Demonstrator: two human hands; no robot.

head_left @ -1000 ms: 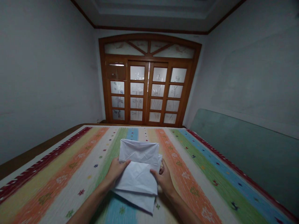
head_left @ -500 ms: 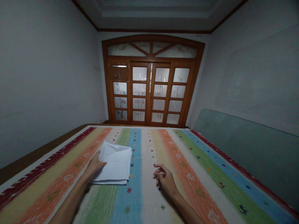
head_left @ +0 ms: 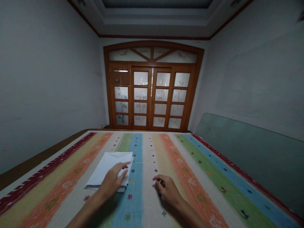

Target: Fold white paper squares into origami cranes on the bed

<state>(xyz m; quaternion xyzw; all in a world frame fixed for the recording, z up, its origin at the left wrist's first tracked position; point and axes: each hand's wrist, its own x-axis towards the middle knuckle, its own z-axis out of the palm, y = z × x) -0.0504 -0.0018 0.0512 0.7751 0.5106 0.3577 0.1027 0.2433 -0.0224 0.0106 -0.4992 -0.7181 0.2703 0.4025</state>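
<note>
Our right hand (head_left: 167,189) stays loosely curled; our left hand (head_left: 113,180), fingers spread, has left the edge of the white folded stack (head_left: 103,167) and reaches over it. The stack lies at left on the striped cloth (head_left: 135,209), sides slanting away rightward; long axis unclear.

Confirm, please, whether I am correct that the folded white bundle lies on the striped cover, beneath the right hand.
Not quite: the head view shows the folded bundle on the striped cover beneath the left hand, not the right hand.
</note>
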